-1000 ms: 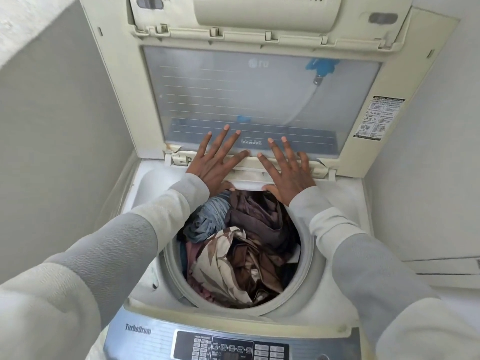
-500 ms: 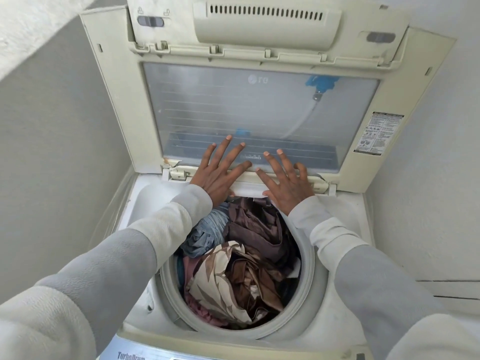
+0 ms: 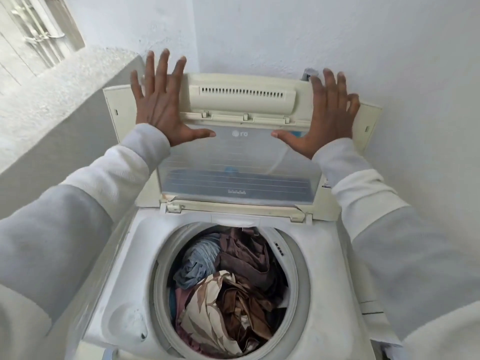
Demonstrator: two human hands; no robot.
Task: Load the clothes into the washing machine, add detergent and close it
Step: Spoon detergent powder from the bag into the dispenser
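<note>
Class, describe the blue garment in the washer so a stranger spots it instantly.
In the white top-loading washing machine, look into the round drum. At the pile's upper left lies a crumpled pale blue-grey garment. Its neighbours are dark brown cloth and a cream leaf-print fabric.

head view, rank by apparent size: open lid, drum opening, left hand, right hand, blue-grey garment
1. open lid
2. drum opening
3. left hand and right hand: look alike, not ranked
4. blue-grey garment, partly buried, visible part only
</note>
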